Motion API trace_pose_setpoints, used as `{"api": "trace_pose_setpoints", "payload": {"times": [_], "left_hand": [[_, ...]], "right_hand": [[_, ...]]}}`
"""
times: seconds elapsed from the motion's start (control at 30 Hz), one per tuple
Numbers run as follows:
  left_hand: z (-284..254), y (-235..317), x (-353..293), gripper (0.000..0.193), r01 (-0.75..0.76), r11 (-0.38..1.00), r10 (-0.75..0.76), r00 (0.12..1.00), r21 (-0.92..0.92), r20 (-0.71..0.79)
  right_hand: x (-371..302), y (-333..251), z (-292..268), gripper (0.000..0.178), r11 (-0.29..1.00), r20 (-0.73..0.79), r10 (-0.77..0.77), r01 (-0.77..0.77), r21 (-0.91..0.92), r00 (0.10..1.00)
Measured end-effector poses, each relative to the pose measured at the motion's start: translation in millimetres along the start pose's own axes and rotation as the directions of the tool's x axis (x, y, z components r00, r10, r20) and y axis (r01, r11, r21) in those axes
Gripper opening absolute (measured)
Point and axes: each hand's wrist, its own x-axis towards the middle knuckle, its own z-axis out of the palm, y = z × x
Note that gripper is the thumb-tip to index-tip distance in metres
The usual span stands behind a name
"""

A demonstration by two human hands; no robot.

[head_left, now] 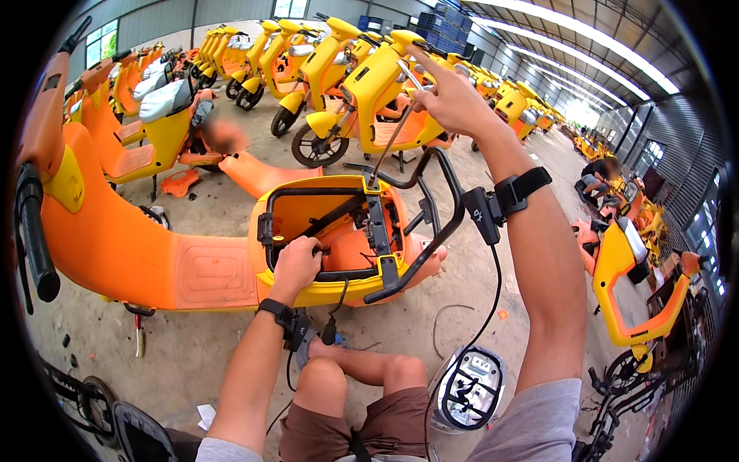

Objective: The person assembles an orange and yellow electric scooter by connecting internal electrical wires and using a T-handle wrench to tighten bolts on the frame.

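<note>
A long, thin metal tool (392, 145) is gripped near its upper end by the right hand (456, 98), with the index finger left extended. Below that hand, the tool's shaft is slanted down to the black crossbar (376, 219) at the rear of an open compartment (296, 206) in an orange and yellow scooter (212, 269). The left hand (297, 263) is curled over the compartment's near edge; whether anything is held in it cannot be told. A black plug (329, 333) is hung on a cable just below the left hand. To the right of the crossbar, below the right hand, a black tubular rack (456, 206) is seen. Yellow scooters (373, 85) are lined up beyond both hands.
</note>
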Motion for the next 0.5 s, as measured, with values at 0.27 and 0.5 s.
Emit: {"api": "trace_pose_setpoints", "payload": {"times": [0.27, 0.5], "left_hand": [[1, -3, 1, 0.017, -0.010, 0.999, 0.009, 1.000, 0.034, 0.027], [-1, -5, 1, 0.018, -0.014, 1.000, 0.014, 1.000, 0.011, 0.008]], "right_hand": [[-10, 3, 7, 0.031, 0.866, -0.277, -0.234, 0.071, -0.495, 0.932], [6, -21, 11, 0.051, 0.939, -0.107, 0.263, -0.280, -0.201, 0.959]]}}
